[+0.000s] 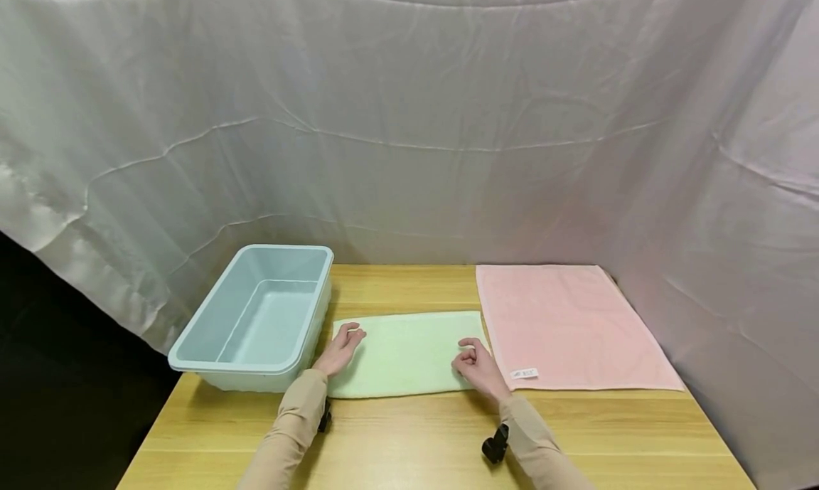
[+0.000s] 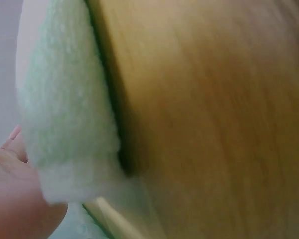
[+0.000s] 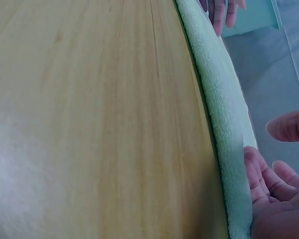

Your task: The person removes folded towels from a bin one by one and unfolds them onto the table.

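A light green towel (image 1: 409, 355), folded into a wide strip, lies flat on the wooden table (image 1: 397, 447). Over its left end rests my left hand (image 1: 342, 349), fingers relaxed and pointing toward the middle of the cloth. My right hand (image 1: 476, 368) is at the opposite end, its fingers loosely curled. In the right wrist view, the right thumb (image 3: 289, 127) stands apart from the fingers, with nothing pinched between them. The left wrist view is blurred, with the folded towel end (image 2: 74, 109) partly covering the left hand (image 2: 25, 194).
A pale blue plastic tub (image 1: 281, 319) with nothing inside stands just left of the green towel. To the right, a pink towel (image 1: 569, 326) is spread flat, a small white label (image 1: 525, 373) near its lower left corner. A grey curtain (image 1: 409, 120) hangs behind the table.
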Available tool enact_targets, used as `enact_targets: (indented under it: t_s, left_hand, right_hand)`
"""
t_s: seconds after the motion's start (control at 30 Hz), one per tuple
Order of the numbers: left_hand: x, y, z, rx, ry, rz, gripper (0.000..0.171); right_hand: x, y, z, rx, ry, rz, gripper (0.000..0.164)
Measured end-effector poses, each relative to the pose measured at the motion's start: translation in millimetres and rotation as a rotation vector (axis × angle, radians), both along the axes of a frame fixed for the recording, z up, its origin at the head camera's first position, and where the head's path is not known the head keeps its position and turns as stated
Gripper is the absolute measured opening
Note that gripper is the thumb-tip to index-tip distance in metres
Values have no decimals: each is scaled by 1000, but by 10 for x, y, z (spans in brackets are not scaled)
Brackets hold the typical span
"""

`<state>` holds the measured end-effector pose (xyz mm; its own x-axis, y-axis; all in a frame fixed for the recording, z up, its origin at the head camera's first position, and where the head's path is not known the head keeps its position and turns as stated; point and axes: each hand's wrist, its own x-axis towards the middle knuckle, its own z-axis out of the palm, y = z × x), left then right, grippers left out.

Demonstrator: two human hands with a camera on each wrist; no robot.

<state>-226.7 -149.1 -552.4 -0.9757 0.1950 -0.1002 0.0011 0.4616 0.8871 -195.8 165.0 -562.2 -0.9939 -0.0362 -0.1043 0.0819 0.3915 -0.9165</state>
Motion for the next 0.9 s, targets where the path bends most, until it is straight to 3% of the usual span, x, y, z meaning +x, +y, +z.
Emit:
enact_targets:
  t_s: [0.27, 0.43, 0.9]
  left_hand:
    - [4, 12, 25, -69, 39, 10, 47]
    - [29, 0, 26, -66, 51, 6, 48]
    - [66, -23, 9, -68, 14, 34, 52]
  right_hand:
    - [-29, -19, 20, 34, 22, 5, 46]
    - [-42, -37, 27, 78, 46, 17, 44]
    - [-42, -99, -2, 157, 160, 77, 43]
